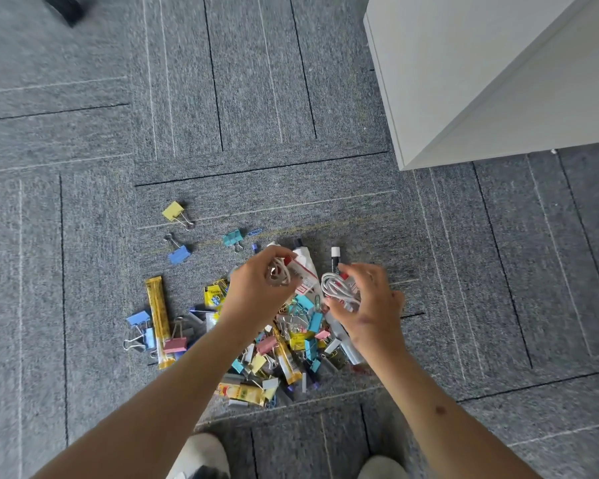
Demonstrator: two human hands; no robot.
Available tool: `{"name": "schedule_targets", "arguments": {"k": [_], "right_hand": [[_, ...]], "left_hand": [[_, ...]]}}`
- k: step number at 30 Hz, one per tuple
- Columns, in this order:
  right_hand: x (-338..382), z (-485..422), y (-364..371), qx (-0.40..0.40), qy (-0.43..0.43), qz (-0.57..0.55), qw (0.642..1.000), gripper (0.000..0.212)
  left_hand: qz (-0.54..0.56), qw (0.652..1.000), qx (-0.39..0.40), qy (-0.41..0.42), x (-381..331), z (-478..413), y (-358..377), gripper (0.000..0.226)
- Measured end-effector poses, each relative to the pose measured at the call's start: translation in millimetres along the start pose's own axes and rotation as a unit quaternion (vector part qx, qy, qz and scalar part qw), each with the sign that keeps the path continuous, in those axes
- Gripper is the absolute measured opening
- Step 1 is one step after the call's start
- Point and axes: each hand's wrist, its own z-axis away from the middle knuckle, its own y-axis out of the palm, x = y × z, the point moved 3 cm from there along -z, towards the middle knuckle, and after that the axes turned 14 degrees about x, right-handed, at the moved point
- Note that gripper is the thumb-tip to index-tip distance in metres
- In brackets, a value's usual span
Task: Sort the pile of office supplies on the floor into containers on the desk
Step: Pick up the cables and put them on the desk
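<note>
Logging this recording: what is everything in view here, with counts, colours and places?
mixed pile of binder clips and packets: one, multicoloured, carpet centre.
stray metal binder clips: three; yellow, blue, teal; beyond pile.
long yellow foil sachet: one, yellow, left of pile.
black marker with white cap: one, beyond right hand.
grey carpet tiles: several, grey, whole floor.
white furniture panel: one, upper right.
beige rubber bands: several, in left hand.
white coiled cable: one, in right hand.
pale shoes: two, bottom edge.
left hand: holds bands.
right hand: grips cable.

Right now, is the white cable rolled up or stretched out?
Rolled up: the white cable sits in bunched loops held by the right hand.
</note>
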Motion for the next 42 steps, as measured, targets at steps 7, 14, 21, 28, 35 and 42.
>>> {"name": "schedule_targets", "arguments": {"k": [7,14,21,28,35,42], "right_hand": [[53,24,-74,-0.02,-0.103,-0.075,0.992,0.05],[142,86,-176,-0.088,-0.195,-0.128,0.968,0.054],[240,171,-285,-0.164,-0.243,-0.141,0.946,0.053],[324,271,-370,-0.248,-0.32,-0.148,0.903,0.054],[377,359,-462,-0.322,-0.363,-0.132,0.865,0.053],[378,414,-551,-0.381,-0.35,-0.085,0.852,0.05]], "left_hand": [[0.012,1.0,0.005,0.022,-68,42,-41,0.038],[-0.002,0.994,-0.027,0.108,-172,133,-87,0.037],[-0.045,0.974,-0.08,0.209,-284,254,-123,0.039],[-0.041,0.948,-0.128,0.289,-378,376,-150,0.038],[-0.072,0.898,-0.182,0.393,-474,466,-155,0.04],[-0.1,0.874,-0.167,0.445,-568,496,-132,0.037]]}}
